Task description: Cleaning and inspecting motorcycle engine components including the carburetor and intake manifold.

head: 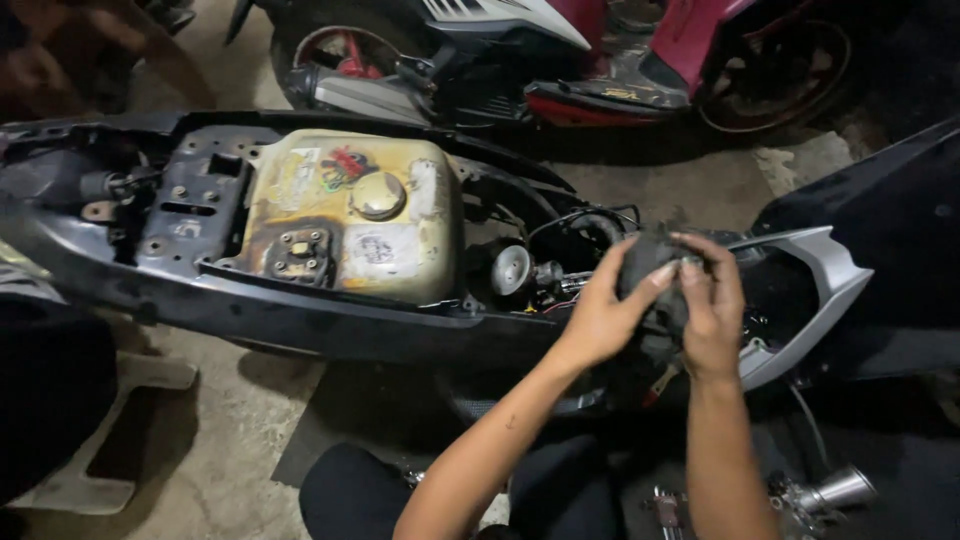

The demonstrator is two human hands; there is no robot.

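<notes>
Both my hands are closed around a dark, dirty engine part (655, 268) held over the open frame of a stripped scooter (330, 320). My left hand (600, 315) grips its left side with the thumb on top. The right side is gripped by my right hand (712, 310), fingers curled over the top. The part's exact shape is hidden by my fingers. Just left of the hands sit a round silver cap (510, 268) and black cables (580, 225).
A yellowed fuel tank (350, 215) with a round filler cap fills the scooter's middle. A grey side panel (810, 290) juts out at right. A red and white scooter (560, 60) is parked behind. Chrome parts (830, 492) lie by my knees on the concrete floor (220, 430).
</notes>
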